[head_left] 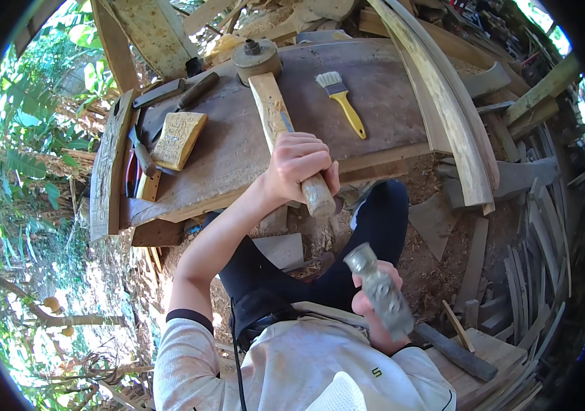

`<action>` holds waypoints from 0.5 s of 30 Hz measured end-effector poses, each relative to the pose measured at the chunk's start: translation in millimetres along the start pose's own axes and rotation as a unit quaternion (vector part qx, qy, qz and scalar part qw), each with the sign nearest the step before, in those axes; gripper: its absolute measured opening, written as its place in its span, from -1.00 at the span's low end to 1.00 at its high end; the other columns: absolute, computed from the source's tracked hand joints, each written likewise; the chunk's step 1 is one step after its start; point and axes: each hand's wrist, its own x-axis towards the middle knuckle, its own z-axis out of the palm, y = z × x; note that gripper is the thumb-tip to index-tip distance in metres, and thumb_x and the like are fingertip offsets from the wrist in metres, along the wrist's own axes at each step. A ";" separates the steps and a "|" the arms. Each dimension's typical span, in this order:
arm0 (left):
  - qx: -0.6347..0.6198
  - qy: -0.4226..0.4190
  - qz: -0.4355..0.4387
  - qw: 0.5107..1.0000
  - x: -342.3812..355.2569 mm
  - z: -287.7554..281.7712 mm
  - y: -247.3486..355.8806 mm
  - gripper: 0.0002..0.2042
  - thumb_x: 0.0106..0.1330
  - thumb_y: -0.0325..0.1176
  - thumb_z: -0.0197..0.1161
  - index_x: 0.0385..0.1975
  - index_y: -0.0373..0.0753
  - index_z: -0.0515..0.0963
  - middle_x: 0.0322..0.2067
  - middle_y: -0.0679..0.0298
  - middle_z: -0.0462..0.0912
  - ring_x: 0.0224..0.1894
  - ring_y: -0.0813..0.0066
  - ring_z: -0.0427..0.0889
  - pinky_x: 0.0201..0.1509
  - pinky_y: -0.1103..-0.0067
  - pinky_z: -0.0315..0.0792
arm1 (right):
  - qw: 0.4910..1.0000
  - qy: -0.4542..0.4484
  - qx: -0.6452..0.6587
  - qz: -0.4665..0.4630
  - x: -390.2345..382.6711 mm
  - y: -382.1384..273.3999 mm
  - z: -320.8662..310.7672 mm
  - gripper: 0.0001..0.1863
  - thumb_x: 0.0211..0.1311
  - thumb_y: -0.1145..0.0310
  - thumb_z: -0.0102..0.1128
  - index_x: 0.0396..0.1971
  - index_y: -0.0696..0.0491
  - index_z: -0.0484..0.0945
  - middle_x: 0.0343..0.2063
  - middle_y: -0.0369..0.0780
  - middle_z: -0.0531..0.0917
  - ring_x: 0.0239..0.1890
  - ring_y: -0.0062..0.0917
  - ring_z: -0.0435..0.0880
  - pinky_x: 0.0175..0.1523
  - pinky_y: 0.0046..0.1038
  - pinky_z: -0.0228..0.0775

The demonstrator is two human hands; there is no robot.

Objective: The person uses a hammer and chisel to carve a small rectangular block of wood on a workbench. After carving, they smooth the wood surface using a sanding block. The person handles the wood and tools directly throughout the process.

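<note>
My left hand point(300, 163) is closed around a pale wooden handle-like piece point(270, 103). Its rounded near end point(319, 198) sticks out below my fist, past the bench's front edge, while the flat far end reaches up to a round block with a bolt on top point(257, 61). Over my right thigh, my right hand point(387, 275) is raised and closed on a hammer point(380, 291). The grey metal hammer head is slightly blurred and covers part of my fingers.
On the wooden bench point(230, 151) are a yellow-handled paintbrush point(344, 106), a wood block point(180, 140), a chisel-like tool point(143, 156) and red-handled pliers point(130, 175). Long curved boards point(453, 109) lean at the right. Wood strips point(539, 240) lie beyond my right side.
</note>
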 end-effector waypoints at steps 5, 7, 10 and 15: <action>0.008 0.005 -0.011 1.000 5.0 -0.4 1.8 -0.71 -0.14 -0.63 0.28 -0.74 -0.21 0.25 -0.75 0.27 0.33 -0.75 0.26 0.36 -0.64 0.45 0.25 | 0.993 -0.046 0.006 -0.109 38.8 -19.0 0.1 -0.79 0.29 0.33 0.32 -0.24 0.14 0.56 -0.52 -0.21 0.64 -0.58 -0.40 0.66 -0.49 -0.43 0.40; 0.003 0.016 -0.007 1.000 5.9 -0.3 0.7 -0.71 -0.15 -0.62 0.29 -0.75 -0.21 0.25 -0.75 0.26 0.34 -0.74 0.26 0.36 -0.63 0.44 0.26 | 0.992 -0.089 -0.093 -0.013 34.8 -8.6 1.1 -0.79 0.12 0.39 0.30 -0.26 0.13 0.58 -0.48 -0.19 0.66 -0.50 -0.37 0.67 -0.41 -0.42 0.45; 0.011 0.030 -0.020 0.999 4.8 -0.4 0.0 -0.72 -0.16 -0.61 0.30 -0.75 -0.21 0.26 -0.75 0.26 0.35 -0.74 0.25 0.38 -0.62 0.44 0.27 | 0.994 -0.035 -0.105 -0.025 27.8 -11.2 3.3 -0.77 0.00 0.44 0.29 -0.28 0.13 0.61 -0.36 -0.16 0.70 -0.36 -0.37 0.70 -0.31 -0.38 0.48; 0.014 0.028 0.002 1.000 0.5 -0.6 -4.6 -0.74 -0.17 -0.66 0.22 -0.74 -0.23 0.24 -0.75 0.26 0.29 -0.75 0.28 0.36 -0.64 0.47 0.24 | 0.991 -0.067 -0.116 0.002 38.5 -11.2 7.4 -0.90 0.11 0.47 0.25 -0.35 0.12 0.59 -0.43 -0.18 0.68 -0.42 -0.40 0.69 -0.36 -0.38 0.43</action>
